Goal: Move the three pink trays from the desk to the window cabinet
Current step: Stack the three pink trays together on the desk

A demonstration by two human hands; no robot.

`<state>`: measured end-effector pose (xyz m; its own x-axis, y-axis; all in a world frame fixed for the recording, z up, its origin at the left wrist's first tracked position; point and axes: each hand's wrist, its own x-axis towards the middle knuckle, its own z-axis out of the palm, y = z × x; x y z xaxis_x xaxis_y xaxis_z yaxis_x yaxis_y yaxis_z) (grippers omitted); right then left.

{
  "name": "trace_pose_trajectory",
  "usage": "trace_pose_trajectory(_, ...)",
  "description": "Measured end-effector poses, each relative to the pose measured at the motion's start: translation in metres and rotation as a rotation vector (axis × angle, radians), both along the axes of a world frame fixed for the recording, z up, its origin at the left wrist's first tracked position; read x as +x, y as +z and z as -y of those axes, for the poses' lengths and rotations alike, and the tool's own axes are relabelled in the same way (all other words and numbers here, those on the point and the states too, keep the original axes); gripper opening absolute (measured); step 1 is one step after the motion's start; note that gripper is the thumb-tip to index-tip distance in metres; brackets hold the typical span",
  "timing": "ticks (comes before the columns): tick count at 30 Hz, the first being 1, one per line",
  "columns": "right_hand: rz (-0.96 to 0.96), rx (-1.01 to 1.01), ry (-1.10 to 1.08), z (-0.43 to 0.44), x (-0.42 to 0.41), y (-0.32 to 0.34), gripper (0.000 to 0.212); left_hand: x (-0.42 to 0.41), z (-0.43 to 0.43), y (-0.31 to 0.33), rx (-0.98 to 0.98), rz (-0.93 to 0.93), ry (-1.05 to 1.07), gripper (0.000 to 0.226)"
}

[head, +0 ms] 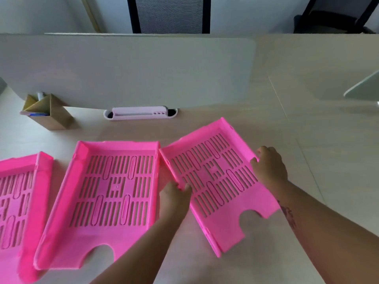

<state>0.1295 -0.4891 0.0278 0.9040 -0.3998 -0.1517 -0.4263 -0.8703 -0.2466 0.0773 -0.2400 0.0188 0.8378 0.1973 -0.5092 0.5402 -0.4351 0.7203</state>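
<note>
Three pink slotted trays lie on the pale desk (307, 130). The left tray (14, 193) is cut off by the frame's edge. The middle tray (114, 201) lies flat beside it. The right tray (217, 177) is turned at an angle, and both hands hold it. My left hand (174, 199) grips its left wall, and my right hand (269, 167) grips its right wall. The tray looks tilted, with its near end slightly off the desk, though blur makes that hard to judge. The window cabinet is not in view.
A grey divider panel (127, 70) stands across the back of the desk. Below it sit a white cable grommet tray (139, 114) and a cardboard pen holder (49, 111). Office chairs (170, 15) stand behind the panel. A second panel's corner (365, 89) shows at the right.
</note>
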Motion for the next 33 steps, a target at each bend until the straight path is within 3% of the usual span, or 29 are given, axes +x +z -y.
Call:
trace_pose_trajectory(5,-0.053,0.111,-0.006,0.015,0.005,-0.015,0.019,-0.009,0.014,-0.004,0.052,-0.035,0.103,0.005)
trace_pose_trajectory(12,-0.006,0.165,-0.048,0.027,-0.003,0.011,0.012,0.013,0.011,0.016,0.103,0.114,0.019,0.014)
trace_pose_trajectory(16,0.028,0.216,-0.054,0.015,-0.011,0.036,0.023,0.031,-0.011,0.039,0.134,0.204,-0.111,0.008)
trace_pose_trajectory(24,0.083,0.391,0.0,-0.113,-0.043,0.051,0.025,0.055,-0.146,0.069,0.346,0.356,-0.167,0.031)
trace_pose_trajectory(33,0.003,0.483,0.005,-0.278,-0.068,0.038,0.036,0.045,-0.308,0.057,0.422,0.232,-0.232,0.032)
